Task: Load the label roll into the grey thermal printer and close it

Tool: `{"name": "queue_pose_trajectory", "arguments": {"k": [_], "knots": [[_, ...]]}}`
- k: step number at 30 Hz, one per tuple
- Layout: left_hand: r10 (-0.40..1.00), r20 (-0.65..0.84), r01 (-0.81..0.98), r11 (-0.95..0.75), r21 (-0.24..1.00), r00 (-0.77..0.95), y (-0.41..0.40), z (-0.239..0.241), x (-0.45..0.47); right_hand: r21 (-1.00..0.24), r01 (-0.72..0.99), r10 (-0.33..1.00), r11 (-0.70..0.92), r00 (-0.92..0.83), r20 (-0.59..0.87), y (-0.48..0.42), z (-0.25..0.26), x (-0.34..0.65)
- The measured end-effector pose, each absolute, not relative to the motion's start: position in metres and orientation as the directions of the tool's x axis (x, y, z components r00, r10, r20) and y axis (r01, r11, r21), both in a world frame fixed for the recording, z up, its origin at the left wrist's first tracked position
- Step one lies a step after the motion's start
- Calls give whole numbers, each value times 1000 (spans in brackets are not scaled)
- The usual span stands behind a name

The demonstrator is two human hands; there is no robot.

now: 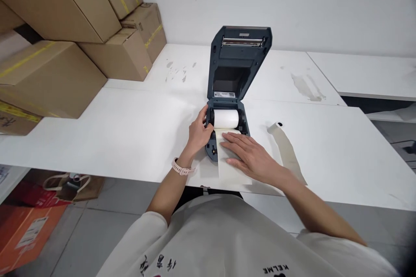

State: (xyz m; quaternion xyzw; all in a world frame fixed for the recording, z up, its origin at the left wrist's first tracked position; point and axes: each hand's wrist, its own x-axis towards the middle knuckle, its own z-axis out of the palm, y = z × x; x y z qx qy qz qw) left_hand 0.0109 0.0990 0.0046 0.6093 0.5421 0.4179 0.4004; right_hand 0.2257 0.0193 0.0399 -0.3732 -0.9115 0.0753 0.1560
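Note:
A dark label printer [239, 65] stands on the white table [130, 138] with its lid swung up. A white paper roll [226, 118] lies in its bay, and a strip of paper [231, 169] runs out over the front toward me. My left hand [199, 133] grips the left side of the printer beside the roll's end, fingers curled; a pink watch is on that wrist. My right hand [248, 152] lies flat, fingers stretched out, pressing the paper strip down on the printer's front.
A nearly spent roll with a loose paper tail [287, 149] lies right of the printer. Stacked cardboard boxes [65, 39] with yellow tape fill the left back. An orange box [26, 229] and a bag [69, 181] sit on the floor under the table.

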Motion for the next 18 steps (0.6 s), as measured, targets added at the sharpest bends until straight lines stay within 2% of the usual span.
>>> {"name": "queue_pose_trajectory", "arguments": {"k": [7, 18], "knots": [[995, 91, 273, -98, 957, 39, 102, -5, 11, -244, 762, 775, 600, -476, 416, 4, 19, 198], [997, 78, 149, -80, 986, 20, 99, -4, 12, -286, 751, 782, 595, -459, 421, 4, 18, 200]]}}
